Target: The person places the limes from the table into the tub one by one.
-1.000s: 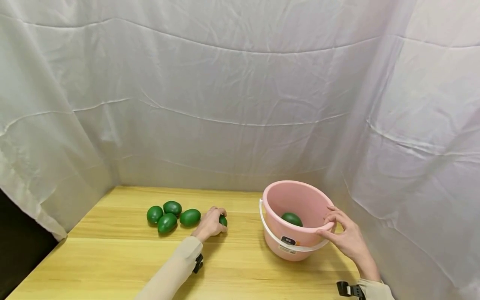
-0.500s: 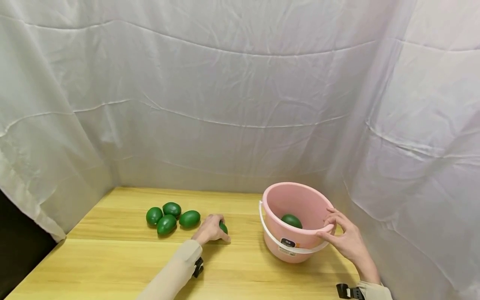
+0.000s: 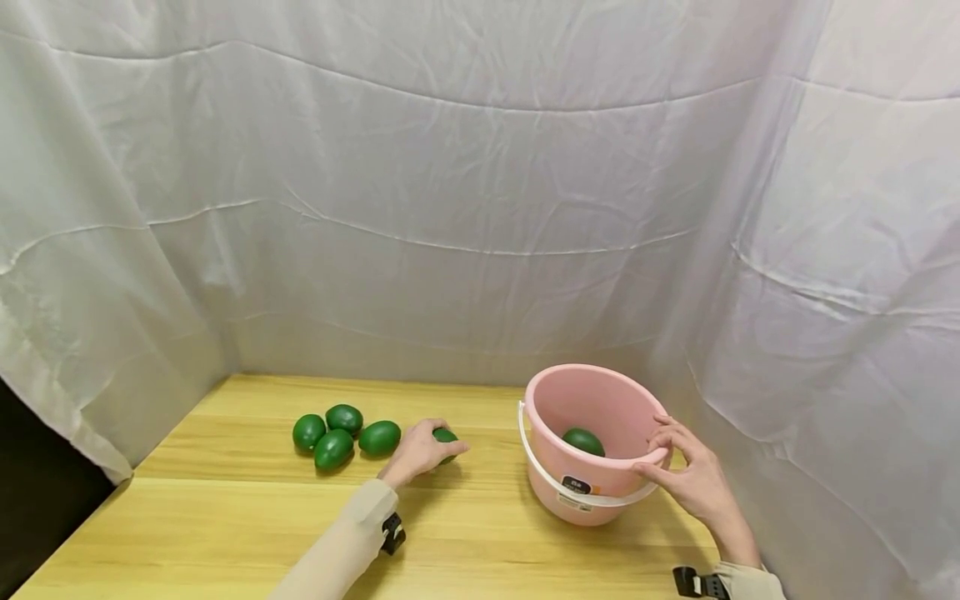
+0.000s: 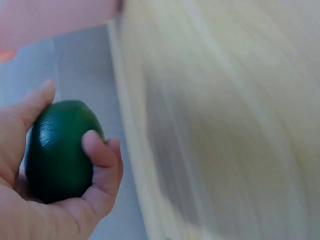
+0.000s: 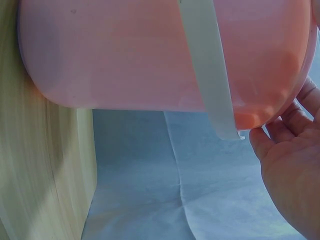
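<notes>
In the head view my left hand [image 3: 420,452] grips a glossy dark green avocado [image 3: 445,442], its thumb and fingers curled round the fruit. The left wrist view shows this avocado [image 4: 62,150] held off the wooden surface. My right hand [image 3: 693,479] pinches the rim of a pink bucket [image 3: 551,454] on its right side, thumb outside and fingers over the edge. One more avocado [image 3: 583,441] lies inside the bucket. Several others sit left of my left hand, the closest being a single avocado [image 3: 380,437].
A light wooden table [image 3: 247,533] bears everything. The bucket's white handle [image 3: 551,477] hangs down its front. Pale cloth [image 3: 450,308] hangs behind the table and on both sides. A group of avocados [image 3: 333,449] sits at the table's left.
My left hand has turned and risen slightly with the avocado, which now shows more between the fingers and thumb. The right hand and the bucket have stayed in place.
</notes>
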Available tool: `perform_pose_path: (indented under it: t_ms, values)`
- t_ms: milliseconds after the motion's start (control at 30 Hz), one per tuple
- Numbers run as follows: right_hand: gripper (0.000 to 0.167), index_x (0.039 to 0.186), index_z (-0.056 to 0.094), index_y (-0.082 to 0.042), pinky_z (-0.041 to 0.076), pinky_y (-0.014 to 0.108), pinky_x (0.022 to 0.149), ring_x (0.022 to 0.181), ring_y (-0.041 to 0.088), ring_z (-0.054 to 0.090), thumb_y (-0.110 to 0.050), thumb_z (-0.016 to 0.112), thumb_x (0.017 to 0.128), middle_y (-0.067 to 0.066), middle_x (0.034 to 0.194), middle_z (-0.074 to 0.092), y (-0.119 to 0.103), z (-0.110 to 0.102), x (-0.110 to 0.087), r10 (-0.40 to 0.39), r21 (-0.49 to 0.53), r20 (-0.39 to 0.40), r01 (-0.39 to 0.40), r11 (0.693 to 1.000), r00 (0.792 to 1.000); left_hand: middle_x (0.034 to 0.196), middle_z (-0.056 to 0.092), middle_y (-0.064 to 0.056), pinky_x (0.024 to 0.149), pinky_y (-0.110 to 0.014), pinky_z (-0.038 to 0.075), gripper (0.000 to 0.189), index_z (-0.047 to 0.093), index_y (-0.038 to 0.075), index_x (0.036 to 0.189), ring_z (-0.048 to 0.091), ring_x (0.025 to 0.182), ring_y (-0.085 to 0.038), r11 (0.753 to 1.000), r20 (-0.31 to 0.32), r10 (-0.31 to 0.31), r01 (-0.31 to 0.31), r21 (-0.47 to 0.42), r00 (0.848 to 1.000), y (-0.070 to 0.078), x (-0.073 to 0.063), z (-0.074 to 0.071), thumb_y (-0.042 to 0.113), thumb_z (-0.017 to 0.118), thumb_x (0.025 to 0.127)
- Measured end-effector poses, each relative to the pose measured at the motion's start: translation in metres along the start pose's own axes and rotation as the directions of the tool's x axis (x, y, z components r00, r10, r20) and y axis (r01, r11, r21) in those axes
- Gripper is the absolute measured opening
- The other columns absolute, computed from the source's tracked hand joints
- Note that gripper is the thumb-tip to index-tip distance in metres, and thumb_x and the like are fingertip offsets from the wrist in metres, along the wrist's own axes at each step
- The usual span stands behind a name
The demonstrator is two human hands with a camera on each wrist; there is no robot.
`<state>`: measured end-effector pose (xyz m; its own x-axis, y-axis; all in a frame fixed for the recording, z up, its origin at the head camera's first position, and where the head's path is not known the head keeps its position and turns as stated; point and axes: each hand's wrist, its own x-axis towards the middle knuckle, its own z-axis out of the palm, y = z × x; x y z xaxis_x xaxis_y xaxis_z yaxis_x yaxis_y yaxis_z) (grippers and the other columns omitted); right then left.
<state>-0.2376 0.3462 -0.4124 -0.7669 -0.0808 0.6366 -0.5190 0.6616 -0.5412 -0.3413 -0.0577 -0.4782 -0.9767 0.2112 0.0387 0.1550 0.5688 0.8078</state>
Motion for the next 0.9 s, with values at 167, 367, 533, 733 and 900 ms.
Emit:
perform_pose_path:
  t_ms: [167,367,533,733,900]
  values:
    - [0.031,0.083,0.063,-0.016,0.024,0.002,0.101,0.127,-0.013,0.040,-0.007,0.089,0.067,-0.017,0.117,0.057,0.000,0.000,0.000,0.003,-0.003,0.001,-0.003,1.000,1.000,0.110,0.062,-0.014,0.066,-0.039,0.057,0.044,0.060,0.016,0.126,0.064,0.085,-0.027,0.993,-0.003,0.003,-0.003,-0.121,1.000,0.009,-0.001,-0.003,0.037,0.071,0.089]
    - [0.031,0.083,0.063,-0.016,0.024,0.001,0.101,0.127,-0.013,0.040,-0.008,0.088,0.067,-0.016,0.117,0.057,-0.001,0.000,-0.001,0.011,0.000,0.005,-0.011,1.000,1.000,0.118,0.060,-0.019,0.071,-0.043,0.060,0.044,0.061,0.015,0.126,0.066,0.087,-0.024,0.975,-0.049,0.027,-0.037,-0.221,0.998,0.014,0.001,-0.004,0.026,0.075,0.086]
    - [0.031,0.082,0.064,-0.016,0.024,0.002,0.102,0.127,-0.013,0.040,-0.007,0.089,0.067,-0.019,0.120,0.056,-0.001,0.000,-0.001,0.006,0.004,-0.001,-0.006,1.000,1.000,0.109,0.062,-0.015,0.067,-0.046,0.059,0.037,0.063,0.019,0.116,0.065,0.079,-0.022,0.958,-0.124,0.022,-0.056,-0.282,0.992,0.018,0.001,-0.003,0.023,0.076,0.082]
    - [0.031,0.082,0.064,-0.015,0.024,0.002,0.102,0.128,-0.012,0.040,-0.007,0.089,0.066,-0.017,0.116,0.057,0.000,0.001,0.000,0.007,0.011,-0.002,-0.007,1.000,1.000,0.106,0.061,-0.016,0.067,-0.047,0.060,0.035,0.063,0.013,0.111,0.066,0.077,-0.021,0.940,-0.159,0.012,-0.065,-0.334,0.987,0.024,0.002,-0.001,0.018,0.074,0.078]
    - [0.031,0.082,0.064,-0.015,0.024,0.002,0.103,0.128,-0.013,0.039,-0.007,0.089,0.066,-0.015,0.115,0.058,0.002,0.001,0.000,0.015,0.003,0.000,-0.015,1.000,1.000,0.103,0.062,-0.017,0.066,-0.048,0.060,0.030,0.065,0.011,0.107,0.066,0.078,-0.022,0.919,-0.170,0.005,-0.071,-0.387,0.985,0.028,0.004,0.003,0.018,0.075,0.079]
